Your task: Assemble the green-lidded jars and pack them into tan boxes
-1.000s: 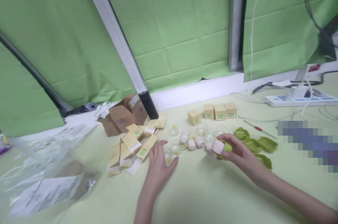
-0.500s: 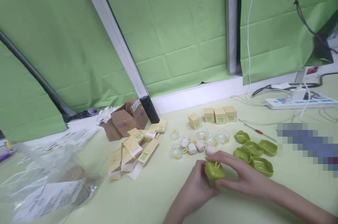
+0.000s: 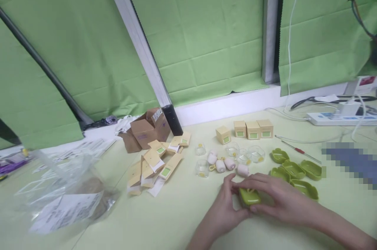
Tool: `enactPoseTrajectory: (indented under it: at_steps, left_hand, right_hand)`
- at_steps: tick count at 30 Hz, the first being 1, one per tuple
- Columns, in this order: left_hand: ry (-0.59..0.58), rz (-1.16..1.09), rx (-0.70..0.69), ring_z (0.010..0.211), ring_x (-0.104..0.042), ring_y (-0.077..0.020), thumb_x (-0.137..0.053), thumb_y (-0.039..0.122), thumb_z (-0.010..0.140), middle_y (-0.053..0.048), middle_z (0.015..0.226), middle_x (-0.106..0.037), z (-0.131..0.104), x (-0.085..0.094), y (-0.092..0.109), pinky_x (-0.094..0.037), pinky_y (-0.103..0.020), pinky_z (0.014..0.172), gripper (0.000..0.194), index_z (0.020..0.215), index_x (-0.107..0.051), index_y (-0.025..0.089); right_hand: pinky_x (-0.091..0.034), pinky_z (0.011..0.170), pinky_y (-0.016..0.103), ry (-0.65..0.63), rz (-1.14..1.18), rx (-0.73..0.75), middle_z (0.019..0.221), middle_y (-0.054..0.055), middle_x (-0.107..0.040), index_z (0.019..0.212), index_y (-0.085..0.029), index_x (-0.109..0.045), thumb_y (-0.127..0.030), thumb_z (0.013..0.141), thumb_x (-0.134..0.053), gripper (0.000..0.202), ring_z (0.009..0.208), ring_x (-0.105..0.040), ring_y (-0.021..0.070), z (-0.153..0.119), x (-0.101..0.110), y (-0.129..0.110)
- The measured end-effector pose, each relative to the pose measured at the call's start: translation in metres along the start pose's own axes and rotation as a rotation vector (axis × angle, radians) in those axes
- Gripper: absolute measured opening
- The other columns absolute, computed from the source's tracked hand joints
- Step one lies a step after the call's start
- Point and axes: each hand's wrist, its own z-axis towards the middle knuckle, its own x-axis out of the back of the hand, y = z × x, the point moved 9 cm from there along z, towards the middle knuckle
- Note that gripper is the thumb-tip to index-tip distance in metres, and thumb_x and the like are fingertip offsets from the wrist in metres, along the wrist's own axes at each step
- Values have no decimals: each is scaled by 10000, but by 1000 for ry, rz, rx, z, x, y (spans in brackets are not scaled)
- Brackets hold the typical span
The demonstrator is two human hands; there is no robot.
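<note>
A small glossy green piece with a yellowish loop on top (image 3: 249, 196) is held between my two hands near the table's front. My left hand (image 3: 221, 211) closes round its left side, thumb below and fingers behind. From the right, my right hand (image 3: 278, 199) grips it, fingers over the top edge and thumb at the front. Several green shaped trays (image 3: 291, 170) lie just beyond my right hand. Several pale pink and white cylinders (image 3: 220, 166), some with yellow loops, lie behind my hands, beside clear containers with yellow spots (image 3: 202, 168).
Small yellow boxes (image 3: 252, 130) stand at the back. Flattened boxes (image 3: 153, 159) and an open brown carton (image 3: 149, 132) lie left of centre. A plastic bag (image 3: 67, 203) is far left. A red-handled screwdriver (image 3: 299, 150), cables and a power strip (image 3: 326, 119) are right.
The view has shifted, so the table items appear further left or right than before. The green piece sits lower between my hands, and my right hand's fingers now cover more of its top edge.
</note>
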Motion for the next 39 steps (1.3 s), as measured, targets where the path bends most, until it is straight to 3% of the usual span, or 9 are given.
enactPoseTrajectory:
  at_steps: [5,7,9,13,21,24,30,34,39]
  left_hand:
    - [-6,274,-86,1180,-451,-253,-711,384,657,-86,1283,-487,-4,60,22,-343,-393,1007,632,1232,-484,254]
    - [277,526,-120,1150,-468,-251,-518,372,810,-77,1146,-582,-9,125,28,-308,-430,1023,260,1003,-624,235]
    - [602,831,-8,1243,-358,-323,-529,369,782,-112,1218,-546,-22,185,23,-206,-530,1046,328,1057,-606,207]
    - [732,1145,220,1323,-192,-405,-646,275,625,-125,1391,-398,-39,224,-7,-14,-602,1051,316,929,-652,188]
    - [660,729,-14,964,-565,-275,-487,325,756,-69,939,-647,-31,183,31,-435,-413,856,211,900,-588,208]
    - [585,290,-139,926,-576,-248,-470,374,804,-70,974,-623,-20,133,52,-472,-355,767,272,1007,-536,205]
    - [253,141,-306,1226,-354,-311,-667,305,685,-118,1280,-421,-6,19,71,-280,-455,1040,611,1254,-454,244]
    - [213,-41,-218,1333,-191,-310,-590,399,756,-99,1385,-307,-4,20,50,-184,-468,1095,582,1298,-426,261]
    - [261,-449,-93,1261,-363,-328,-691,382,694,-139,1376,-377,3,31,28,-364,-461,997,811,1371,-271,235]
  right_hand:
    - [-490,781,413,-22,-98,-44,1091,40,-659,1174,-334,-577,-371,753,-648,428,1003,-595,296,2,-2,6]
    - [-482,792,434,16,-153,-61,1092,59,-661,1196,-319,-564,-340,768,-624,433,991,-601,301,1,1,11]
    - [-463,837,463,79,-180,-88,1142,82,-646,1253,-297,-522,-325,787,-595,472,1029,-589,312,0,7,19]
    - [-433,908,485,223,-149,-106,1257,96,-581,1312,-273,-452,-425,789,-599,564,1133,-533,324,-4,23,25]
    - [-461,907,404,288,180,-4,1142,60,-614,1205,-324,-526,-355,879,-508,327,1047,-578,249,-8,29,-4]
    - [-438,945,419,227,413,-52,1261,65,-533,1344,-355,-352,-395,867,-537,513,1112,-539,243,-9,7,0]
    - [-371,1022,429,228,809,-144,1444,105,-355,1417,-296,-187,-509,848,-514,689,1293,-375,268,-7,-22,11]
    - [-325,1057,450,311,816,-275,1423,88,-408,1346,-260,-369,-579,831,-475,615,1325,-315,290,-7,-8,14]
    - [-361,1027,476,290,795,-288,1323,100,-525,1320,-247,-409,-558,840,-475,575,1246,-441,286,-1,-5,17]
